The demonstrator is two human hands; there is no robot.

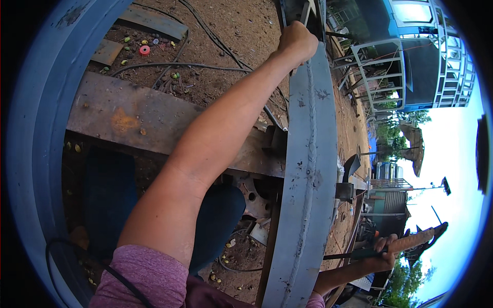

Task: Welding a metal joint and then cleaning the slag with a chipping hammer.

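My left arm reaches across to the far end of a long grey steel beam [321, 113], which has a rough weld bead [311, 123] running along it. There my left hand [299, 42] is closed in a fist, and a narrow pale flat strip [305, 13] sticks out above it. My right hand [384, 249], right of the beam, has its fingers wrapped round a long tool [411, 241]. This tool shows a thin dark rod, a dark green section and a tan, ribbed part; its kind is unclear.
A rusty steel plate [154, 113] crosses beneath my left arm. Blue-grey framework [36, 154] curves up the left side. Black cables [205, 31] and a pink roll [145, 50] lie on the dirt. White metal frames [380, 77] stand at far right.
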